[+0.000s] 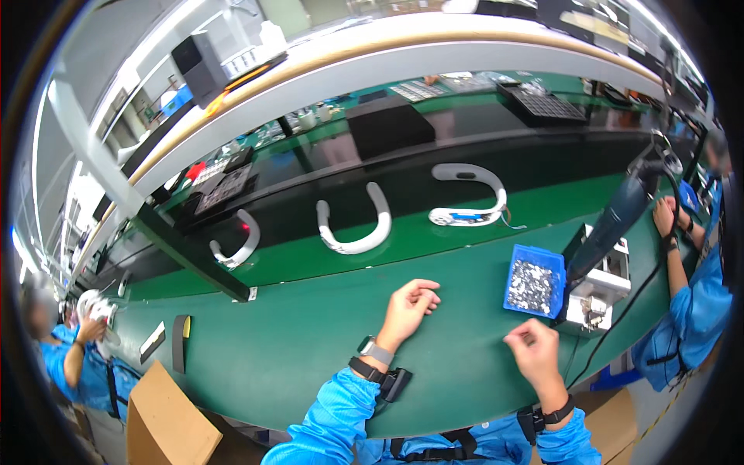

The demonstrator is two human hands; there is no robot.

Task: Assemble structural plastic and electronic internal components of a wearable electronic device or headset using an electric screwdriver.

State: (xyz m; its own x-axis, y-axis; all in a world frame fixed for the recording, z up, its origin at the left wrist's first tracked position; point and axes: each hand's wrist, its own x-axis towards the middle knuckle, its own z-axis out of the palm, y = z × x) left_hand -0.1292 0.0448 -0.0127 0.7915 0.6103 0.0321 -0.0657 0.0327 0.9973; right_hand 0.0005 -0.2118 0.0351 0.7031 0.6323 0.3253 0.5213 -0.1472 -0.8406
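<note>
Work looks part-way along, as far as one moment can show. At one o'clock from the left hand [404, 311], the right piece [497, 194] looks undone: white and hooked, it shows blue inside its lower arm, and thin wires trail from it. The middle piece [358, 246], at eleven o'clock, and the left piece [246, 252], at ten o'clock, seem closed from this side; whether anything is left to do on them cannot be told.

The bin [559, 291] sits on the table [287, 341] at twelve o'clock from the right hand [536, 355], just beside it. It is blue and straight-sided, with a loose heap of parts [532, 285], silvery with dark flecks, too small to identify. Plenty lie there for use. A dark driver [622, 213] rises at one o'clock from that hand.

Left fingers bend loosely, thumb near the index; right fingers curl toward the thumb. Whether either pinches a tiny part, I cannot tell.
</note>
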